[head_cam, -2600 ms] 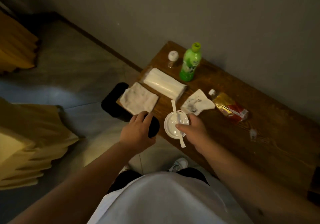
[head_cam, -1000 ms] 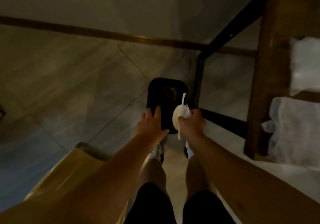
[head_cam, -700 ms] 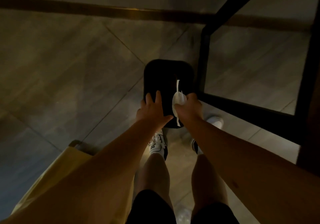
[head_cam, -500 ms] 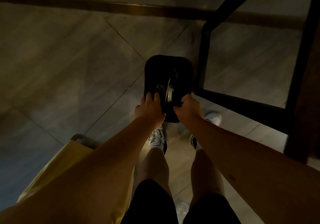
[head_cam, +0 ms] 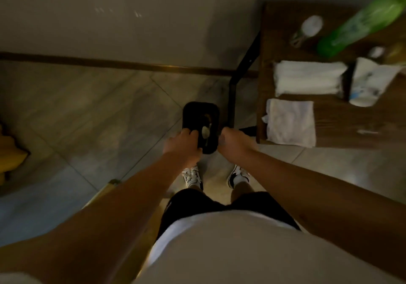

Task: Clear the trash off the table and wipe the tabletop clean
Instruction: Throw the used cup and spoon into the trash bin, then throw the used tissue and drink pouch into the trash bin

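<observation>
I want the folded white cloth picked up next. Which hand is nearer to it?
Right. The right hand sits beside the black bin, just short of the table corner where the cloth lies. The left hand is on the bin's far side.

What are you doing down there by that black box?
A person is tidying up. The left hand grips the rim of the black trash bin on the floor; the right hand is beside it, empty. Something pale already lies inside. A green bottle, cloth and wrappers wait on the table.
</observation>
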